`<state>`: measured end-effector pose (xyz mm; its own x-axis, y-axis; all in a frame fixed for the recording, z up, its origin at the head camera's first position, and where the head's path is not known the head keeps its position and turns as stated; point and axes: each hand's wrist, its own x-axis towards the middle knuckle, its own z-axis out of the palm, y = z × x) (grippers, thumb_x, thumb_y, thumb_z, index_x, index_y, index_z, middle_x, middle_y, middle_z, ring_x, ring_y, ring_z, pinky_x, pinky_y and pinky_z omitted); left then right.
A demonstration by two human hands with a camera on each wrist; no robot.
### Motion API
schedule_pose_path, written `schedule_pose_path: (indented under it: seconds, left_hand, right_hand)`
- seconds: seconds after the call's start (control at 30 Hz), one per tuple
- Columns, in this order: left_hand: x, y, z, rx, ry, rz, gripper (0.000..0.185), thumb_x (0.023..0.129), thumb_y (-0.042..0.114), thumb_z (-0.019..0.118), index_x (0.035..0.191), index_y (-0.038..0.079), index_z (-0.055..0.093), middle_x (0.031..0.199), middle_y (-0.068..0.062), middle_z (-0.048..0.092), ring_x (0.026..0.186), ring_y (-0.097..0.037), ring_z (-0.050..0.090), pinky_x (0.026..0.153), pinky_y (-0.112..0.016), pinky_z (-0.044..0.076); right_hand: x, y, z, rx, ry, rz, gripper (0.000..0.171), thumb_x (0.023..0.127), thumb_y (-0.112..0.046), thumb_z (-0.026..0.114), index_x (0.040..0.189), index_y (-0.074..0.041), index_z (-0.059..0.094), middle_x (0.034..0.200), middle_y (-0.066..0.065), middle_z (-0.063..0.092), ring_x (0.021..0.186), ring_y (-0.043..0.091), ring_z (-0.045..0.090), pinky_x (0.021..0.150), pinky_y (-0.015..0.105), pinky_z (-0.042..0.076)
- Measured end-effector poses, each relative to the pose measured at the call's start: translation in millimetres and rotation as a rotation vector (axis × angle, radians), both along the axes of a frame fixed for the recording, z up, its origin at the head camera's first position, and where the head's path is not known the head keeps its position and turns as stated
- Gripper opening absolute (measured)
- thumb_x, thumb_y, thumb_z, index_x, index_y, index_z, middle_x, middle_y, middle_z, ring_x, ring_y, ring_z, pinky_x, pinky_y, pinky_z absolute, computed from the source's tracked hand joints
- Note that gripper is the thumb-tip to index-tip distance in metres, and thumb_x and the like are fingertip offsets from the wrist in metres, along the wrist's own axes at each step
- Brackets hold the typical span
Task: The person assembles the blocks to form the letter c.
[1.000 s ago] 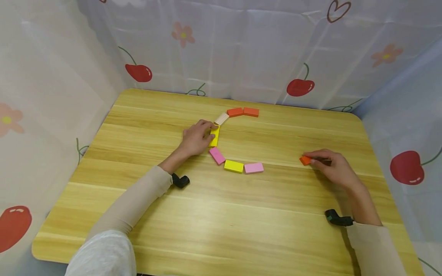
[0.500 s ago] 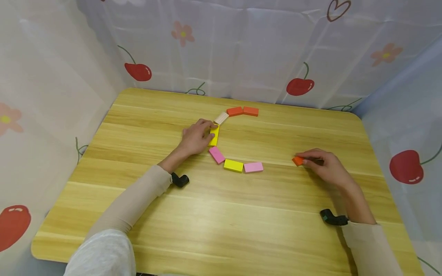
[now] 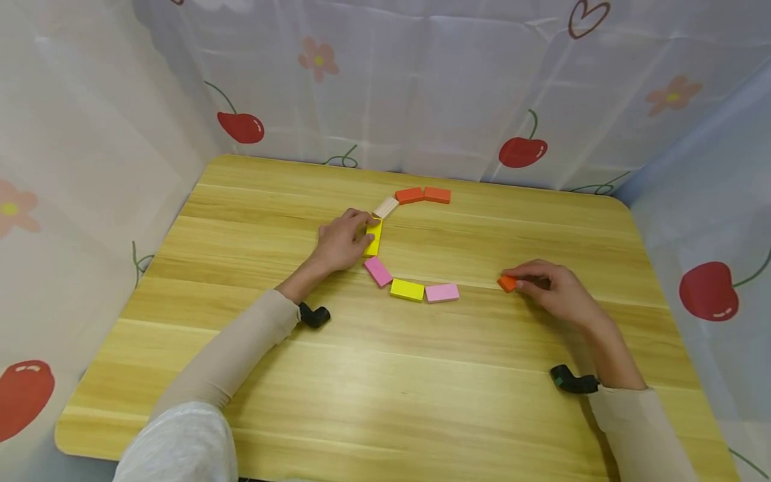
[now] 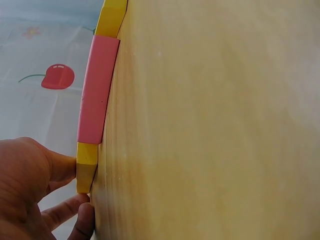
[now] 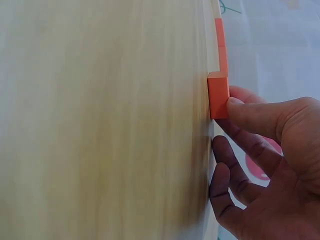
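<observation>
The right hand (image 3: 557, 293) has its fingertips (image 5: 236, 106) curled onto a small orange rectangular wooden block (image 3: 507, 283), pinching it against the pale wooden table (image 3: 385, 375); the block sits at the tips, on the side toward the other blocks. The left hand (image 3: 339, 239) lies over a yellow rectangular wooden block (image 3: 373, 238), thumb and fingers (image 4: 60, 165) closed on its end. Just beyond those fingers a natural-wood block (image 3: 385, 207) and two orange blocks (image 3: 423, 195) curve away. Nearer the wrist, a pink block (image 3: 378, 271), another yellow block (image 3: 407, 290) and a paler pink block (image 3: 442, 292) continue the arc, well apart from the right fingertips. No containers are in view.
</observation>
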<state>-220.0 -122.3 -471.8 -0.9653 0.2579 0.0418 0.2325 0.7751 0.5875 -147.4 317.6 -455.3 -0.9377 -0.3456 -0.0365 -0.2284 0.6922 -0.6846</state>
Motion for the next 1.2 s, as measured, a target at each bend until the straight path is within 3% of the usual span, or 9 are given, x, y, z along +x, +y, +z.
schedule_pose_path:
  seconds: [0.37, 0.6, 0.83, 1.2]
  left_hand:
    - [0.4, -2, 1.1, 0.003, -0.005, 0.0, 0.032, 0.099, 0.034, 0.056, 0.132, 0.032, 0.058, 0.141, 0.002, 0.052, 0.112, -0.026, 0.057, 0.09, -0.052, 0.031]
    - [-0.2, -2, -0.4, 0.006, -0.006, 0.002, 0.032, 0.099, 0.035, 0.056, 0.131, 0.033, 0.058, 0.141, 0.003, 0.052, 0.111, -0.025, 0.057, 0.089, -0.051, 0.03]
    - [-0.1, -1, 0.2, 0.01, -0.007, -0.001, 0.032, 0.099, 0.035, 0.057, 0.131, 0.032, 0.058, 0.142, 0.003, 0.052, 0.109, -0.025, 0.057, 0.089, -0.051, 0.03]
    - [1.7, 1, 4.4, -0.004, -0.007, -0.001, 0.032, 0.099, 0.033, 0.057, 0.131, 0.03, 0.059, 0.141, 0.001, 0.053, 0.108, -0.026, 0.058, 0.086, -0.049, 0.032]
  right_hand:
    - [-0.8, -15, 3.3, 0.017, 0.014, 0.048, 0.026, 0.096, -0.02, 0.064, 0.122, -0.023, 0.069, 0.119, 0.0, 0.068, 0.106, 0.007, 0.06, 0.086, 0.011, 0.045]
    - [-4.3, -23, 1.4, 0.029, -0.009, 0.049, 0.026, 0.096, -0.018, 0.065, 0.12, -0.026, 0.07, 0.12, -0.006, 0.067, 0.108, 0.006, 0.059, 0.086, 0.011, 0.045]
    - [-4.2, -31, 1.3, 0.043, -0.004, 0.082, 0.027, 0.097, -0.02, 0.063, 0.123, -0.025, 0.069, 0.12, -0.002, 0.068, 0.109, 0.014, 0.06, 0.089, 0.019, 0.047]
    - [-5.4, -41, 1.5, 0.038, -0.02, 0.105, 0.026, 0.097, -0.02, 0.063, 0.122, -0.026, 0.069, 0.119, -0.003, 0.069, 0.109, 0.016, 0.06, 0.087, 0.02, 0.047]
